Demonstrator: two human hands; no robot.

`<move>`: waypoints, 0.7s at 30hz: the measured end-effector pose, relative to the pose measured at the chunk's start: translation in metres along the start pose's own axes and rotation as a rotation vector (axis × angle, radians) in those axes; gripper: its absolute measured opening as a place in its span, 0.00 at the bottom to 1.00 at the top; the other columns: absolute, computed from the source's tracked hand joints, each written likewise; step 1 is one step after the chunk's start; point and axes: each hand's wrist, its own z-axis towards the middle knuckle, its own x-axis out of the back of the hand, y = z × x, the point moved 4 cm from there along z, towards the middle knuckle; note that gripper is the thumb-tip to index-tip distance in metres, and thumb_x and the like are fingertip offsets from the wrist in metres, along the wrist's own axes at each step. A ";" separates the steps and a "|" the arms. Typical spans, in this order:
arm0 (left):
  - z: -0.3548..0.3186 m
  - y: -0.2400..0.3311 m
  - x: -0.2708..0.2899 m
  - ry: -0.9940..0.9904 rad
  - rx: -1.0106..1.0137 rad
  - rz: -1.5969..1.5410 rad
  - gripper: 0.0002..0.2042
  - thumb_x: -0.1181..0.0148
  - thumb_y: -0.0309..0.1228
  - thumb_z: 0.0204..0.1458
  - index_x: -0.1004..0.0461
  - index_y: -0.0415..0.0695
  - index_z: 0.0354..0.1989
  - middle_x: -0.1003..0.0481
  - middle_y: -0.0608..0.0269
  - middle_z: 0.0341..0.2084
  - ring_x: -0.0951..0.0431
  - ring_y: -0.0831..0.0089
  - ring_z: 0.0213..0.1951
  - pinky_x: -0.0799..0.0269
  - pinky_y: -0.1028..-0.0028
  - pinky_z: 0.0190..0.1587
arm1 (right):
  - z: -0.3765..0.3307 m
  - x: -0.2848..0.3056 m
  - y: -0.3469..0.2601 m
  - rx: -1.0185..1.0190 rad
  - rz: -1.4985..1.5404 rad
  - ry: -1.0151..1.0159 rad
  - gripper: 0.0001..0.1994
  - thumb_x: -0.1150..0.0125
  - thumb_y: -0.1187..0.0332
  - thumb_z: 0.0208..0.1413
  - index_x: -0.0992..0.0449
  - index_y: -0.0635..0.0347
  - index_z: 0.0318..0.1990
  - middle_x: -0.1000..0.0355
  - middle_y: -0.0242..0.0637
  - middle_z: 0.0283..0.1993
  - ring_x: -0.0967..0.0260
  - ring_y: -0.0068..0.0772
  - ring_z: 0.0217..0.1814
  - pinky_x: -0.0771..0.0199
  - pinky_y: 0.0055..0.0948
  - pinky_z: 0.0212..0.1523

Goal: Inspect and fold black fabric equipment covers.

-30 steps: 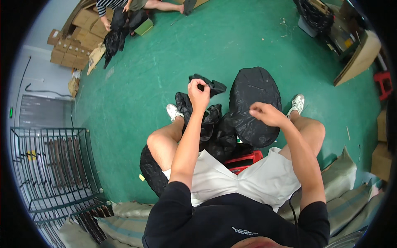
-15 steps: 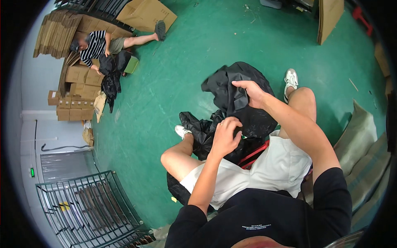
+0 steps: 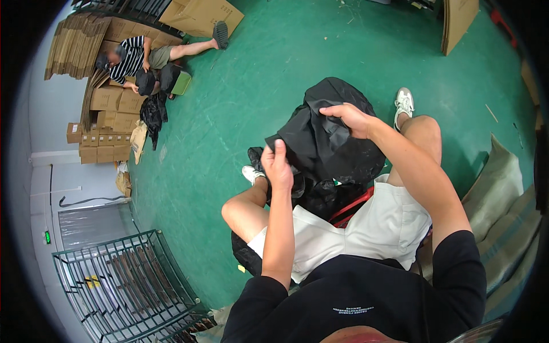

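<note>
In front of me, between my knees, a loose, rounded piece of black fabric (image 3: 346,153) is held up with folds across it. My right hand (image 3: 353,121) is closed on its upper part, the thumb lying along the top. On the left, my left hand (image 3: 278,170) pinches a drawn-out corner of the same fabric, thumb up. More crumpled black fabric (image 3: 314,197) lies beneath it, between my legs. A small green-and-white patch shows near the fabric's lower edge. What lies inside the folds is hidden.
Red bars (image 3: 354,207) show between my thighs. Pale woven sacks (image 3: 494,186) lie at my right. A dark metal rack (image 3: 123,280) stands at lower left. Far left, another person (image 3: 128,63) handles black fabric beside stacked cardboard boxes (image 3: 114,123). A cardboard sheet (image 3: 459,23) stands at upper right.
My left hand has moved left and up from the middle of the fabric and now pinches its corner, which is stretched out to the left. My right hand keeps its hold.
</note>
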 end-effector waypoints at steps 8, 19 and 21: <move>-0.005 0.072 0.017 0.110 -0.190 -0.102 0.10 0.49 0.33 0.63 0.28 0.38 0.42 0.23 0.56 0.41 0.23 0.68 0.44 0.29 0.67 0.53 | 0.026 0.038 -0.012 0.381 -0.347 0.191 0.12 0.40 0.66 0.61 0.24 0.65 0.45 0.24 0.35 0.40 0.30 0.24 0.43 0.33 0.27 0.48; -0.020 0.064 0.016 -0.045 -0.042 -0.364 0.17 0.51 0.31 0.57 0.30 0.34 0.51 0.26 0.50 0.50 0.28 0.60 0.55 0.37 0.59 0.61 | 0.010 0.016 -0.006 0.504 -0.872 0.317 0.35 0.28 0.59 0.42 0.40 0.57 0.56 0.30 0.40 0.38 0.33 0.34 0.47 0.35 0.34 0.49; -0.021 0.064 0.017 -0.101 -0.060 -0.348 0.19 0.50 0.30 0.52 0.30 0.32 0.51 0.26 0.49 0.50 0.27 0.59 0.54 0.37 0.61 0.61 | 0.015 0.021 -0.006 0.467 -0.858 0.283 0.25 0.34 0.64 0.45 0.34 0.57 0.52 0.30 0.40 0.35 0.31 0.34 0.44 0.34 0.35 0.46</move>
